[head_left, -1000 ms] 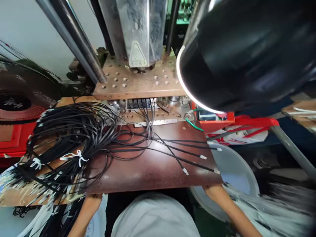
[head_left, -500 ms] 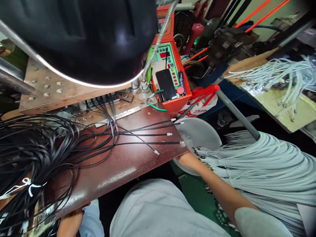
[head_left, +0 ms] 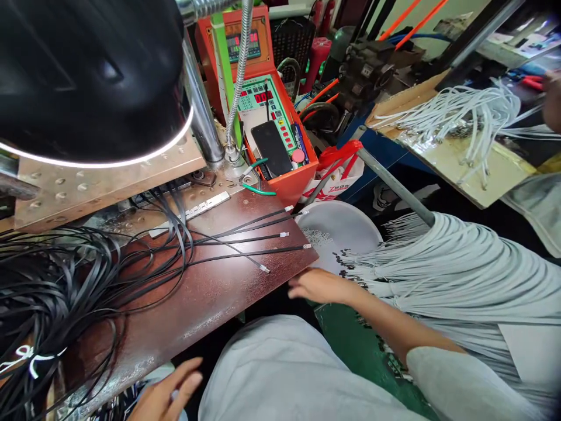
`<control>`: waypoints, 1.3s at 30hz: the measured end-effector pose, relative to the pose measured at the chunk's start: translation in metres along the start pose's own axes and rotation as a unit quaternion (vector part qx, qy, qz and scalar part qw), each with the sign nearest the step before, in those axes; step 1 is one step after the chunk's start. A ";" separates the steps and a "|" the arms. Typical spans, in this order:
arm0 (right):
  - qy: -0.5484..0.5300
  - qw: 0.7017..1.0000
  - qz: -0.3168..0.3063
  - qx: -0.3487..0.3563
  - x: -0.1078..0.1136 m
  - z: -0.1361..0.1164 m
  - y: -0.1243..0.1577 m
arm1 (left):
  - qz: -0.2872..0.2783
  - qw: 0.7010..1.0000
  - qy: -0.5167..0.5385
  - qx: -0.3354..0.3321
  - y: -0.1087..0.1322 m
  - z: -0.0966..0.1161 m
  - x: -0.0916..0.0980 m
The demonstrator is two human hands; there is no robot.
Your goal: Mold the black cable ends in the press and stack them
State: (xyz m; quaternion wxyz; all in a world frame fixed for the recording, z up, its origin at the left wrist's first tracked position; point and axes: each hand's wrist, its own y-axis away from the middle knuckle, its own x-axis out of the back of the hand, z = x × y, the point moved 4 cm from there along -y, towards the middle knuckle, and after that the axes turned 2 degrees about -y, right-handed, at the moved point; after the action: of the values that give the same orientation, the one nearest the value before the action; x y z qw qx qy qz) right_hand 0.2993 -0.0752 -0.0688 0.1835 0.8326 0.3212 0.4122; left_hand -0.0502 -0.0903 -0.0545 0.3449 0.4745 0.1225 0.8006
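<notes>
My right hand [head_left: 318, 285] is just off the front right corner of the reddish-brown tabletop [head_left: 210, 298], fingers loosely bent and a little apart, with nothing visible in them. Low at the front edge, my left hand [head_left: 169, 390] shows its thumb and fingers spread, holding nothing. Several black cables [head_left: 245, 241] lie across the top, their pale connector ends [head_left: 284, 234] pointing right. Most come from a large black cable bundle [head_left: 65, 286] on the left, tied with a white string [head_left: 33, 354]. Beside my right hand stands a grey basin [head_left: 350, 225] with small clear pieces inside.
A black lamp [head_left: 92, 76] hangs over a metal press block [head_left: 109, 172]. Behind the table, a phone [head_left: 270, 148] lies on an orange control box [head_left: 291, 184]. Grey cables [head_left: 473, 275] drape over a bar at right. White cables [head_left: 460, 117] fill a cardboard tray [head_left: 495, 175].
My left hand has come out from under the table's front edge and spread. My right hand has moved left out of the basin side. The view has shifted right.
</notes>
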 end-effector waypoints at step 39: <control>0.106 0.859 0.386 0.318 0.117 -0.101 -0.095 | 0.253 0.917 0.276 -0.137 -0.082 0.117 0.050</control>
State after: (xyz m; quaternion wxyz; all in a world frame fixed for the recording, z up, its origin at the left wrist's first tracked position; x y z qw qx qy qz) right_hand 0.2347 0.0785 0.0037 -0.3006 0.8541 0.1053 0.4111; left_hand 0.0686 -0.0120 -0.0029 0.1451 0.1981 -0.0217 0.9691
